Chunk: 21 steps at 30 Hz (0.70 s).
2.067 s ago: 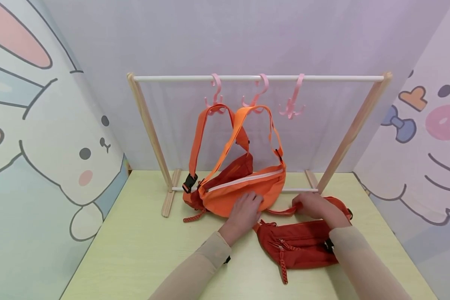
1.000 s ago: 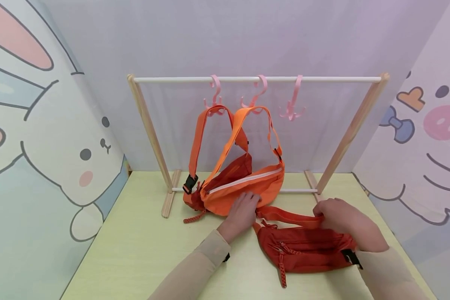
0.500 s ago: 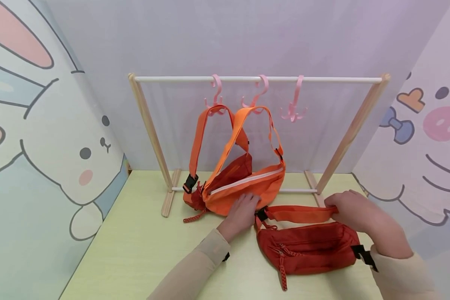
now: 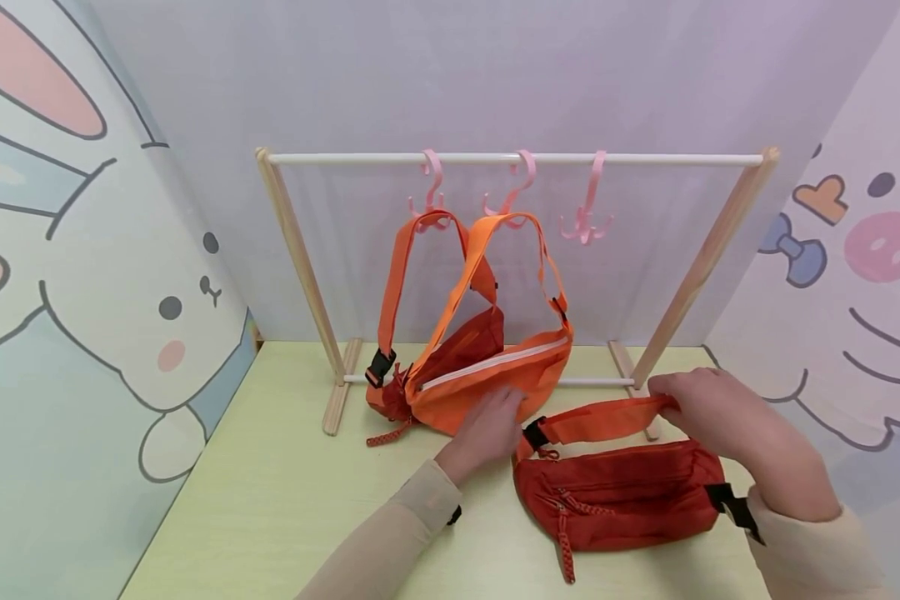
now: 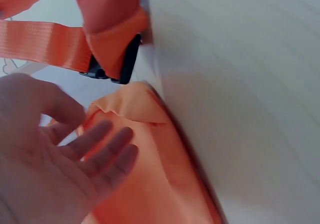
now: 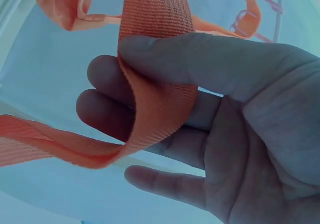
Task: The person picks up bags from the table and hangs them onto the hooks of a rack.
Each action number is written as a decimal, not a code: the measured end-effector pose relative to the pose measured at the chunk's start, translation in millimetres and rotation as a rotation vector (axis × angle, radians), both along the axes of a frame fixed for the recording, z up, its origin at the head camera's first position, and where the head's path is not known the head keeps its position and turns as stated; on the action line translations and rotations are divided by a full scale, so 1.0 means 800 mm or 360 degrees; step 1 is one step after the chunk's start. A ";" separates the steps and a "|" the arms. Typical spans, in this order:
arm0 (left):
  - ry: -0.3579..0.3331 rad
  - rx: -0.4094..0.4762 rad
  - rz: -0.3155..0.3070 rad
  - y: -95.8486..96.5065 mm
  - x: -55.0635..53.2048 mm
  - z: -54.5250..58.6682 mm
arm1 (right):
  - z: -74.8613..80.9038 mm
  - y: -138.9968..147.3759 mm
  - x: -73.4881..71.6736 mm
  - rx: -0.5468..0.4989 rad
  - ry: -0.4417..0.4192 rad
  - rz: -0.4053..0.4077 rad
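A dark red waist bag (image 4: 622, 500) lies on the table, its orange-red strap (image 4: 600, 421) lifted above it. My right hand (image 4: 735, 429) pinches that strap; in the right wrist view the thumb presses the folded webbing (image 6: 160, 13) against the fingers. My left hand (image 4: 487, 433) is between this bag and a bright orange waist bag (image 4: 465, 400), overlapping the orange one in the head view. In the left wrist view its fingers (image 5: 117, 144) are loosely bent with nothing in them. A black buckle (image 4: 535, 433) joins the raised strap at its left end.
A wooden-legged rack with a white rail (image 4: 667, 159) stands at the back. Its left pink hook (image 4: 432, 179) carries another red bag (image 4: 457, 346) by the strap, the middle hook (image 4: 521, 179) the orange bag. The right hook (image 4: 591, 196) is bare.
My right hand has moved right and slightly up along the strap, drawing it out; the strap's buckle has come into view. My left hand, long at the orange bag, has just shifted slightly.
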<state>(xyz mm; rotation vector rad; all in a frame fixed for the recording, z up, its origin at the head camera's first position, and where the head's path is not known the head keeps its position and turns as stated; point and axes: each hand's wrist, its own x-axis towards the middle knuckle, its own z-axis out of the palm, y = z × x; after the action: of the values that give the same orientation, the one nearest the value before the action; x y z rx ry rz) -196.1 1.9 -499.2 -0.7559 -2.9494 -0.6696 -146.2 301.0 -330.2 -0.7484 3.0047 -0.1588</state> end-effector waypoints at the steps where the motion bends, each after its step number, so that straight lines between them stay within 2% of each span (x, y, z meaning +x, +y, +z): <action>1: -0.0028 0.0071 -0.0025 0.001 0.001 0.003 | 0.002 -0.001 0.000 -0.0001 0.0022 0.0004; 5: -0.0173 0.0346 -0.0150 0.008 0.008 0.016 | 0.008 -0.008 0.002 0.0001 0.0080 0.0009; 9: -0.0227 0.0498 -0.0242 0.017 0.012 0.029 | 0.013 -0.015 0.002 0.0004 0.0155 0.0024; 14: -0.0193 0.0553 -0.0307 0.028 0.013 0.041 | 0.021 -0.028 0.003 0.0001 0.0267 0.0074; 17: -0.0157 0.0578 -0.0350 0.033 0.012 0.044 | 0.027 -0.035 0.004 -0.0015 0.0274 0.0075; 21: -0.0056 0.0626 -0.0410 0.037 0.010 0.047 | 0.033 -0.043 0.005 -0.0033 0.0270 0.0059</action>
<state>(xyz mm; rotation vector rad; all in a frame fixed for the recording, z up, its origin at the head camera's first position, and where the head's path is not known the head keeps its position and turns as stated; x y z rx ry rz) -188.2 31.6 -462.0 -1.0900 -2.6367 -1.2416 -142.5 266.3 -304.1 -0.8608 3.1496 -0.1314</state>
